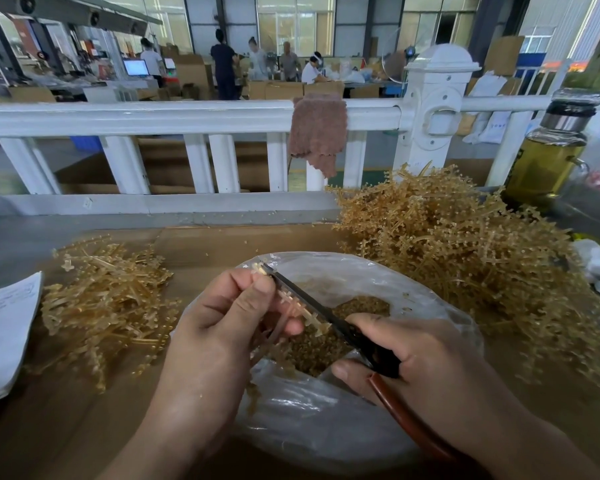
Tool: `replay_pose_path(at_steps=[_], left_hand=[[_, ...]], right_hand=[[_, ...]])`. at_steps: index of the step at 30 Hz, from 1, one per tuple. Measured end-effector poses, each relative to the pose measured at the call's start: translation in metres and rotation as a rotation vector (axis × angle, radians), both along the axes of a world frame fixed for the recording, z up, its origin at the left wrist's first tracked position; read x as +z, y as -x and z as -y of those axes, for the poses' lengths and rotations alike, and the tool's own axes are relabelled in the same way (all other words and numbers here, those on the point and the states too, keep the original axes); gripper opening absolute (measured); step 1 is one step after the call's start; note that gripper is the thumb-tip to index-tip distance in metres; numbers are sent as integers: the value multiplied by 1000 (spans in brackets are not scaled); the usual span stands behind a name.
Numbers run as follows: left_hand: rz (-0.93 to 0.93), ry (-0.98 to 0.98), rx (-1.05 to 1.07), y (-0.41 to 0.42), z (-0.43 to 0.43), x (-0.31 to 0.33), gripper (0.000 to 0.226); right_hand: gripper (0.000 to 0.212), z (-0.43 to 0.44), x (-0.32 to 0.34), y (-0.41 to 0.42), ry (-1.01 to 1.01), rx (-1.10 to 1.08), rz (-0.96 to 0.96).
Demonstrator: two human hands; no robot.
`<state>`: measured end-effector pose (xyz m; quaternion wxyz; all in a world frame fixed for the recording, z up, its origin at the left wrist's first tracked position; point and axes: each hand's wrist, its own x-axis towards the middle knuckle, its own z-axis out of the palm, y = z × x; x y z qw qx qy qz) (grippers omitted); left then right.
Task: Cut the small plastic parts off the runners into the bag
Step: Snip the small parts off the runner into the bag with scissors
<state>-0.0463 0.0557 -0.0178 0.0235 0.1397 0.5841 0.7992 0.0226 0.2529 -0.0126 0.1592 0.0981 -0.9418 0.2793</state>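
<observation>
Down over the clear bag (326, 410) now. Pinching a pale runner (298, 306) in the left grip (222, 323), thumb and fingers curled tight on it, just above the bag's open mouth. Clamped round the scissors (371, 348) with the right grip (430, 362), dark blade laid along the runner, tip poking out past the left thumb. Blades parted or closed: cannot tell. Heaped inside the bag, right beneath the runner, a brown mass of cut parts (312, 348).

All of it on brown cardboard (239, 244) spread over a grey counter (14, 244). Just beside the bag on the right, a big pile (465, 254) of tangled amber runners. On the left, a smaller pile (108, 306), flatter and looser. At the far left edge, a white sheet (4, 327) overlapping the cardboard. Back right, behind the big pile, a bottle (544, 157) of yellowish liquid, standing upright, dark cap on.

Along the counter's far side, a white railing (153, 116), with a brown cloth (317, 129) draped over the top rail. Beyond that, a wide factory hall: tall windows, stacked boxes (284, 90), a lit monitor (136, 67), and several people (224, 64) standing at benches well back.
</observation>
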Motion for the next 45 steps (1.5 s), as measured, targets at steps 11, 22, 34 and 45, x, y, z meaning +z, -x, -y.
replay_pose_path(at_steps=[11, 22, 34, 45], left_hand=[[-9, -88, -24, -3, -9, -5, 15], [-1, -82, -41, -2, -8, -7, 16], [-17, -74, -27, -1, -8, -7, 16], [-9, -85, -39, 0, -8, -8, 16]], right_hand=[[52, 2, -6, 0, 14, -11, -25], [50, 2, -3, 1, 19, -11, -6], [46, 6, 2, -1, 69, -15, 60], [39, 6, 1, 0, 53, 1, 22]])
